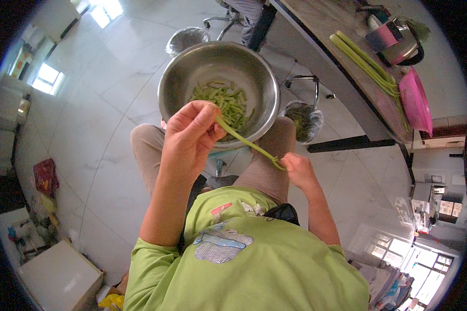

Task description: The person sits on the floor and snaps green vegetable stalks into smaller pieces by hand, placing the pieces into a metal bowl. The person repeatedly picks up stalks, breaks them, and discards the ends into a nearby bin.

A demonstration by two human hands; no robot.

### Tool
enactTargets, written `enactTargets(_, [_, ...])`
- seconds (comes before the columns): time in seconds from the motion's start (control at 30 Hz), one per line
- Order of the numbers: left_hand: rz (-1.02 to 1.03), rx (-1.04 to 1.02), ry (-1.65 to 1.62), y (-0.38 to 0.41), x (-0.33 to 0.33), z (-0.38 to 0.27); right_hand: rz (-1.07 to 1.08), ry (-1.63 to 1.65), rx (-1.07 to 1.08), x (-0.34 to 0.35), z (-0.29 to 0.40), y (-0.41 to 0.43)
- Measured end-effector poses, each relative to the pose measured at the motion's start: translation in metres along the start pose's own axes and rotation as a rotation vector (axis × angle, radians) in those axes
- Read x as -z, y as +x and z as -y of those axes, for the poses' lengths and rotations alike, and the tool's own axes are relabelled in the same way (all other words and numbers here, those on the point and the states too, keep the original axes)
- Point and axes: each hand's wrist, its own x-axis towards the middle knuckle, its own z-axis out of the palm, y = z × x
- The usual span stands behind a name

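A long green stalk that looks like celery [249, 143] stretches slantwise between my two hands. My left hand [194, 134] pinches its upper end between thumb and fingertips, over the near side of a big stainless steel basin [270, 91]. At the lower end, which looks bent and frayed, my right hand [299, 171] has its fingers closed on the tip, above my right thigh. Short cut green pieces [233, 103] lie heaped on the basin's floor, partly hidden behind my left hand. The basin stands before my knees.
On the table [319, 23] at right lie whole stalks [362, 60], beside a pink plastic basket [416, 103], a metal kettle [402, 50] and a phone [383, 37]. Plastic-lined bins [309, 132] flank the basin, one holding green scraps. Another person's leg [251, 17] shows beyond.
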Motion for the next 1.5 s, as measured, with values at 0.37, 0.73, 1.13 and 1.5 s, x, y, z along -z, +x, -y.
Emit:
enactTargets(0.37, [0.01,-0.047,-0.16,-0.006,0.006,-0.019,-0.2,-0.249,-0.23,0.018,-0.12,-0.014])
enactTargets(0.73, [0.005,0.014,-0.203,-0.024,-0.015,-0.022,-0.191,0.086,-0.729,-0.007,-0.288,-0.02])
enactTargets(1.13, [-0.023,0.099,0.277,-0.014,-0.026,0.022,-0.209,0.483,-0.632,0.018,-0.24,0.118])
enactTargets(1.5, [0.125,0.307,0.455,0.019,-0.022,0.037,-0.084,-0.133,-0.51,-0.06,-0.334,0.16])
